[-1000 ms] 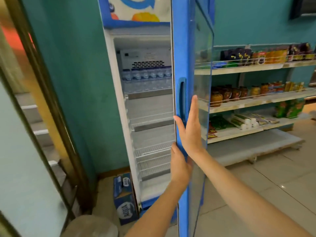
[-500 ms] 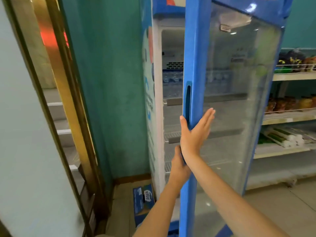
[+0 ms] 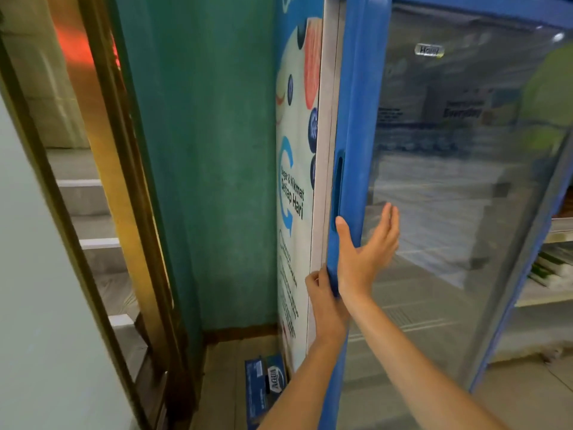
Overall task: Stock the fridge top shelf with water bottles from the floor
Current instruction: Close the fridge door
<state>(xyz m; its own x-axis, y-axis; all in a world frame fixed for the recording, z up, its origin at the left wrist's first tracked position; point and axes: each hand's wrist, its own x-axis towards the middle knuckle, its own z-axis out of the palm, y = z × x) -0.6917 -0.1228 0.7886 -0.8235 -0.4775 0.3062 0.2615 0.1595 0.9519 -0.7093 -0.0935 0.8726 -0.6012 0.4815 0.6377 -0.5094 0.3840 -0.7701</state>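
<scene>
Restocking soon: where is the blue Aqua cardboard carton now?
Head view, bottom centre: the blue Aqua cardboard carton sits on the floor beside the fridge's printed side panel, near the teal wall.

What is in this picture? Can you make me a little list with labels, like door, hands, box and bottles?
door: blue fridge door with glass, closed or almost closed; cannot tell which
right hand: flat on the door, fingers straight
left hand: below the right hand, fingers curled round the door's edge
box: blue, on the floor left of the fridge
bottles: blurry row high up behind the glass
shelves: shop shelves to the right
</scene>
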